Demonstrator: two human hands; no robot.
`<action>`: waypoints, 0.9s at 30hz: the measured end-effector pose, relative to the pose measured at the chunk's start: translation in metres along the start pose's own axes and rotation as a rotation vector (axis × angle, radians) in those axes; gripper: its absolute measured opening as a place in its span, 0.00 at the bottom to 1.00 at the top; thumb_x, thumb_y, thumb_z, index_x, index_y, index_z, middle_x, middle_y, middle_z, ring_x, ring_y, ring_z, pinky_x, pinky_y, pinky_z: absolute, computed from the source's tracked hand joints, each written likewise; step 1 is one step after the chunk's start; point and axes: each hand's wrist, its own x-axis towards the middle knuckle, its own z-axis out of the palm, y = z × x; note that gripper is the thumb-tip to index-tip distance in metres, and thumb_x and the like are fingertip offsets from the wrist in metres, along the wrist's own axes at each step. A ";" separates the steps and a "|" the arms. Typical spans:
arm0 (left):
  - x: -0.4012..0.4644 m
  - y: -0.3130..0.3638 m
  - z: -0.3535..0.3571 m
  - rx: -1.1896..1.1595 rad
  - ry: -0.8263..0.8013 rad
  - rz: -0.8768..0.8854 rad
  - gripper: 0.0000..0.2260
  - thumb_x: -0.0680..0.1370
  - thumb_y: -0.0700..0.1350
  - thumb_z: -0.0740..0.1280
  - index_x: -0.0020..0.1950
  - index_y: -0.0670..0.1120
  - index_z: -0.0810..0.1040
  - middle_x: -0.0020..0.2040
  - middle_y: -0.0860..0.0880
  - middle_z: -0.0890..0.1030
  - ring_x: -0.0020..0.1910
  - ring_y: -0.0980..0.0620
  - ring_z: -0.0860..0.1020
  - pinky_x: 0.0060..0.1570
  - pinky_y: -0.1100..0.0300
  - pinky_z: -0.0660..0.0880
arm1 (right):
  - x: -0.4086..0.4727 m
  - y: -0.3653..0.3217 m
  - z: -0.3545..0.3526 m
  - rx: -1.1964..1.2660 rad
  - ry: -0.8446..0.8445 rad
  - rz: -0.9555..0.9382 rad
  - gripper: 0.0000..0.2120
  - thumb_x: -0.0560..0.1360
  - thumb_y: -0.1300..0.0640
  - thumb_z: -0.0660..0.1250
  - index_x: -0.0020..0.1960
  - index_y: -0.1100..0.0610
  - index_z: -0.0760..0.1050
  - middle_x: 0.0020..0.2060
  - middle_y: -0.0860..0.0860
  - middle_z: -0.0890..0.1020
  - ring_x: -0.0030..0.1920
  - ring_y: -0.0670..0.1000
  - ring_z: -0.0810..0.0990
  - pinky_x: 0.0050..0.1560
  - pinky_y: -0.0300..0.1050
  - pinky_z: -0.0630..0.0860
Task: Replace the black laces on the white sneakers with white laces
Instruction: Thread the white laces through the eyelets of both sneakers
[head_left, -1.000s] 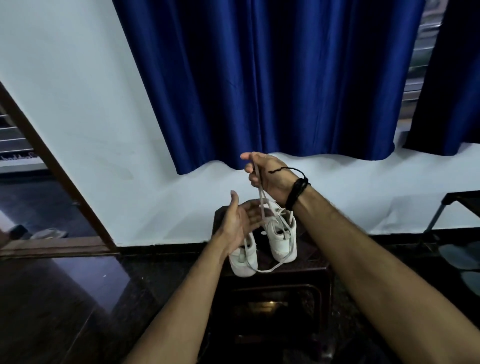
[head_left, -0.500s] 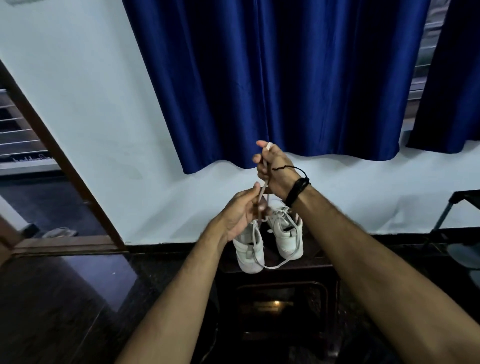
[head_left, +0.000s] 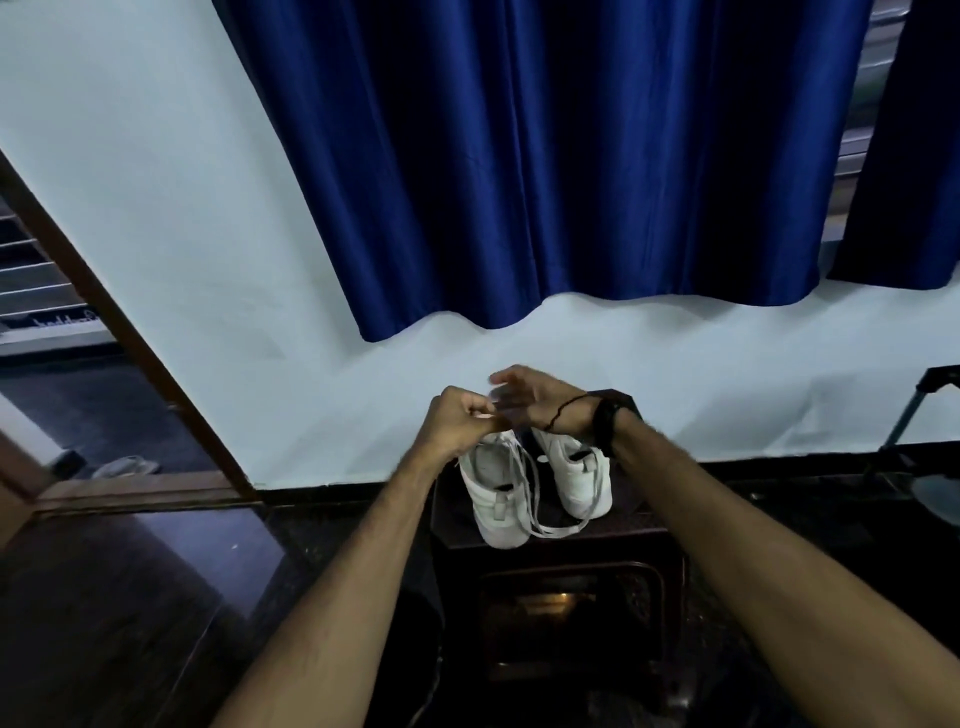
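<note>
While your left hand (head_left: 460, 423) pinches the white lace (head_left: 524, 488) above the left sneaker (head_left: 493, 499), your right hand (head_left: 540, 402), fingers apart, hovers beside it.

Your dark wooden desk (head_left: 644, 525) carries two white sneakers (head_left: 496, 499) side by side, a loose white lace (head_left: 558, 530) looped between them.

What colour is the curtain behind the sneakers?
Deep blue; the curtain shows in the head view.

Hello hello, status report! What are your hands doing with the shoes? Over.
Left hand pinching white flat lace. Right hand blurred, grip unclear. Two white sneakers on dark wooden stool. Nothing blocking.
</note>
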 end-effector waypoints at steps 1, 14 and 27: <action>0.002 0.001 0.001 -0.005 0.018 -0.018 0.08 0.69 0.45 0.78 0.35 0.43 0.84 0.27 0.53 0.79 0.27 0.63 0.72 0.32 0.68 0.68 | 0.004 0.000 0.005 0.109 -0.085 0.006 0.23 0.75 0.71 0.63 0.69 0.64 0.65 0.58 0.60 0.76 0.51 0.57 0.76 0.46 0.45 0.74; 0.018 -0.038 -0.004 -0.299 0.085 -0.205 0.14 0.76 0.51 0.71 0.44 0.40 0.84 0.22 0.58 0.71 0.24 0.61 0.65 0.27 0.67 0.62 | 0.043 0.047 0.017 -0.309 0.243 0.033 0.09 0.77 0.59 0.63 0.49 0.54 0.83 0.41 0.47 0.84 0.43 0.45 0.81 0.38 0.30 0.70; 0.026 -0.089 0.030 -0.116 0.345 -0.328 0.11 0.69 0.55 0.76 0.37 0.48 0.82 0.36 0.53 0.83 0.40 0.53 0.81 0.44 0.58 0.78 | 0.063 0.060 0.033 -0.109 0.456 -0.020 0.10 0.78 0.56 0.65 0.43 0.56 0.83 0.35 0.47 0.83 0.35 0.42 0.76 0.41 0.35 0.71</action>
